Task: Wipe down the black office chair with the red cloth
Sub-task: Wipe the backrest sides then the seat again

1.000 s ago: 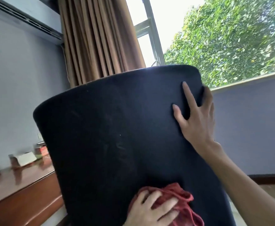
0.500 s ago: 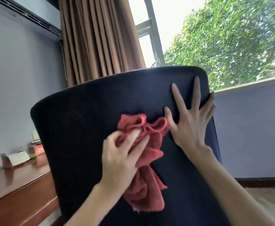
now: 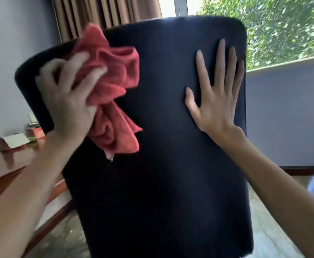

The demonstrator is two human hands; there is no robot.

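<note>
Bright daylight pours in through the window up top, green tree foliage filling the glass, with brown pleated curtains hanging just to its left. Pale grey-blue walls run round the room, a dark skirting board sits low on the right, and the floor below shows a blurred, pale wood-like pattern. Down on the left, a glossy reddish-brown wooden desk carries a folded white card and a small red box.

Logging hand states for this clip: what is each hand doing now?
Left hand: grips the red cloth against the black office chair.
Right hand: open, flat on the chair.
</note>
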